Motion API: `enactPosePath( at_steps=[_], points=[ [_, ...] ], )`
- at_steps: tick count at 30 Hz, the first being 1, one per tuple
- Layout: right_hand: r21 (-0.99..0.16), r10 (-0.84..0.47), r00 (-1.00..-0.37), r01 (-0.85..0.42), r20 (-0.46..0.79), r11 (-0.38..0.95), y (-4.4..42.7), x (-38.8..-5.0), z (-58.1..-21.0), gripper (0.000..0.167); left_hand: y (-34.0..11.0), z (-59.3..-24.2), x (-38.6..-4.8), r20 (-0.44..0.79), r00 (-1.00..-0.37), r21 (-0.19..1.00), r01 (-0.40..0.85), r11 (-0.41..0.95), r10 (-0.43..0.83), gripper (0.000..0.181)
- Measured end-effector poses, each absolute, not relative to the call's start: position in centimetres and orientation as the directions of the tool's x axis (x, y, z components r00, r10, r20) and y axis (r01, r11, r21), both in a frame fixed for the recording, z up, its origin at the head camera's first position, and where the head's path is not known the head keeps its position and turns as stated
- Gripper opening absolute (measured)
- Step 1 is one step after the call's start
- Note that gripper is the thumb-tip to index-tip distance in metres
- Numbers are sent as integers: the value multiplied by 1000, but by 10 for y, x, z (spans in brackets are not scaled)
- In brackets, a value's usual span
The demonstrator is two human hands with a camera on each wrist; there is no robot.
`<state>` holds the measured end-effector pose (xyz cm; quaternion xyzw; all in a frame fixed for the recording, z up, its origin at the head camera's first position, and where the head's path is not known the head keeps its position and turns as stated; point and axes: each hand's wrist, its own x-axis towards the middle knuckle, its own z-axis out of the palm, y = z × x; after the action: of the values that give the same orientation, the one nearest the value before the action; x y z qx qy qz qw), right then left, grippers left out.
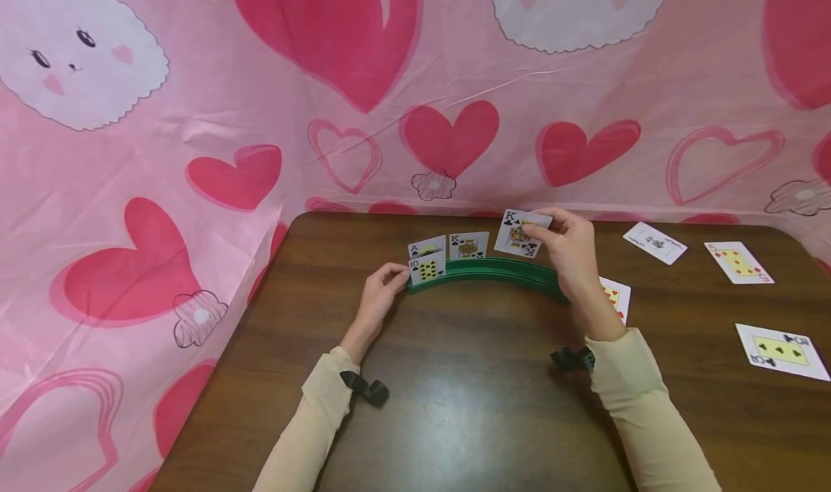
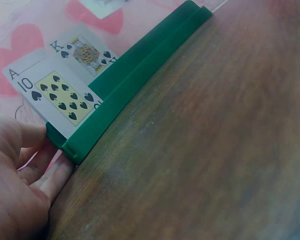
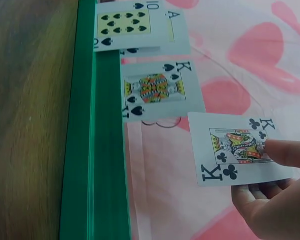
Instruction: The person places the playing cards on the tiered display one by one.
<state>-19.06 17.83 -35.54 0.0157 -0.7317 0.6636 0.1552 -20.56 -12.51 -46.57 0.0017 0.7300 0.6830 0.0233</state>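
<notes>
Evidently, the filling of the green curved card holder (image 1: 506, 270) at the centre of the head view is, in my judgement, only partway along. Three cards stand at its left end: the ten of spades (image 1: 428, 270) in front, partly covering the ace of spades (image 1: 431, 245), and just right of these the king of spades (image 1: 468, 247). My left hand (image 1: 376, 297) pinches the holder's left tip between thumb and fingers; my right hand (image 1: 574, 257) grips the king of clubs (image 1: 509, 238) at its right edge, above and behind the holder, not yet seated. Four cards lie flat on the brown table (image 1: 422, 355) at the right of the frame: the five of diamonds (image 1: 740, 262), the three of clubs (image 1: 782, 351), a white card with a black figure (image 1: 654, 243), and a red-pipped card (image 1: 615, 301) partly hidden by my wrist; whether these remain to be placed I cannot tell. Legible indices are A, 10, K, K and 5; the white card's lettering is too small to read, and no brand shows.
</notes>
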Motion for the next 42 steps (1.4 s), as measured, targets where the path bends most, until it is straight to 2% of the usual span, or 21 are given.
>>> enactPosePath(
  at_steps=[8,12,19,31,42],
  points=[
    [-975,117,-971,-196,208,107,168,-193,-359,31,-126,-463,-209,-57,-997,995,-52,81,55,22],
    [-977,88,-978,-182,192,111,164,-194,-363,31,-123,-448,-201,-50,-997,996,-45,83,64,21],
    [-986,56,-989,-129,135,106,159,-198,-372,28,-124,-464,-209,-34,-999,997,-31,69,42,22],
    [-990,18,-998,-51,54,132,148,-199,-380,27,-125,-463,-209,-9,-999,998,-6,64,40,21],
    [-986,-13,-1000,-21,19,163,140,-204,-391,26,-125,-461,-212,-34,-999,998,-32,53,32,21]
  ],
)
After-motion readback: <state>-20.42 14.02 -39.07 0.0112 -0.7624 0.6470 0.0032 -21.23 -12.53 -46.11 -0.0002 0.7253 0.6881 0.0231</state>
